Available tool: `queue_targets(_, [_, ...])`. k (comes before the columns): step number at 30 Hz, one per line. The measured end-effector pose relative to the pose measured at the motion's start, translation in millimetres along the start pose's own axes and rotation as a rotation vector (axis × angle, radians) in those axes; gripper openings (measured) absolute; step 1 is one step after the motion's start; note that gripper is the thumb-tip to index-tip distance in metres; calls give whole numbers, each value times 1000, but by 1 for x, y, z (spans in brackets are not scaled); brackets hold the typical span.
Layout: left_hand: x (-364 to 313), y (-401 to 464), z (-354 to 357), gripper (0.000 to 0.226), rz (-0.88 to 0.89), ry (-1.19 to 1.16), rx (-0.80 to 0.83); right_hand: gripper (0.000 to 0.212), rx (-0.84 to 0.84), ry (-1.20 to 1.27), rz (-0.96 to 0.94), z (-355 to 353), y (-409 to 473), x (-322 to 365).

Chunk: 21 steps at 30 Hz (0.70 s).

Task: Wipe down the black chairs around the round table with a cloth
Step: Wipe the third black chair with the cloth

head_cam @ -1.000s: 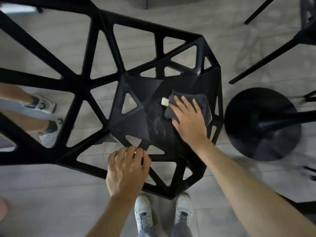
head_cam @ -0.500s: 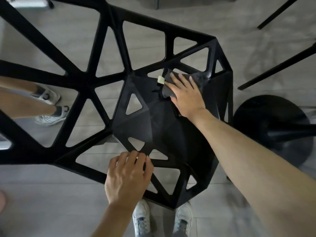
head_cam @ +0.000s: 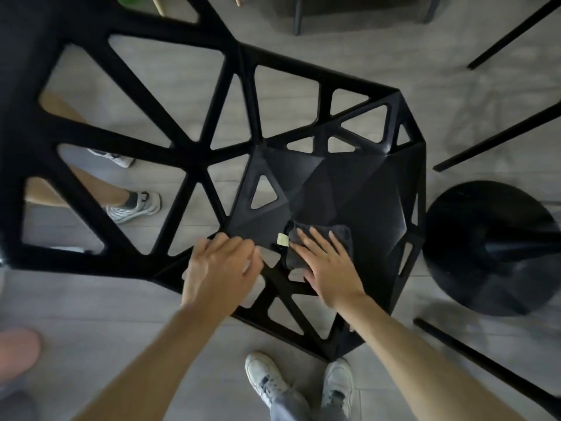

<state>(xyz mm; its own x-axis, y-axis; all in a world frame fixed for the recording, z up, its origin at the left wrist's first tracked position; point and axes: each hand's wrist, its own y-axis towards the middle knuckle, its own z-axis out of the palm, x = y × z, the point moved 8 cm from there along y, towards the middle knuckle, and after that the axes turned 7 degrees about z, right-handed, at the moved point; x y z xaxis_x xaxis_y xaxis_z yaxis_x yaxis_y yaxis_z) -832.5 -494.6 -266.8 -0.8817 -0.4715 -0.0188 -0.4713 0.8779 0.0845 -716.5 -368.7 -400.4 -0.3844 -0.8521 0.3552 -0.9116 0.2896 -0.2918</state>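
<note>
Since half a second ago the right hand (head_cam: 326,268) has dragged the dark grey folded cloth (head_cam: 318,244) from the far edge of the seat back to the near front edge, so that stroke's basically done and more of the black angular plastic chair (head_cam: 331,189) is covered. Fingers are spread, pressed flat on the cloth, not gripping. The left hand (head_cam: 220,268) rests loosely open on the frame, steadying it. Seat looks matte, triangular cut-outs everywhere, cream tag (head_cam: 283,240) poking out.
</note>
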Motion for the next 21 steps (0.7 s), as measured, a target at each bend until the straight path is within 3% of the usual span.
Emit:
queue_targets(2, [26, 1, 0, 37, 128, 130, 101, 54, -24, -48, -60, -13, 33, -7])
queue_targets(4, [35, -5, -1, 38, 187, 173, 106, 55, -96, -84, 1, -29, 80, -21])
queue_targets(8, [34, -15, -18, 32, 30, 185, -148, 59, -227, -47, 176, -41, 143, -27])
queue_targets(11, [41, -21, -19, 31, -77, 159, -188, 60, -283, -5, 227, -31, 128, -17])
queue_targets(17, [41, -19, -17, 31, -73, 127, -180, 53, -107, 127, 46, 18, 28, 40])
queue_targets(21, [44, -17, -16, 36, -101, 128, -174, 52, -22, 133, -18, 23, 18, 43])
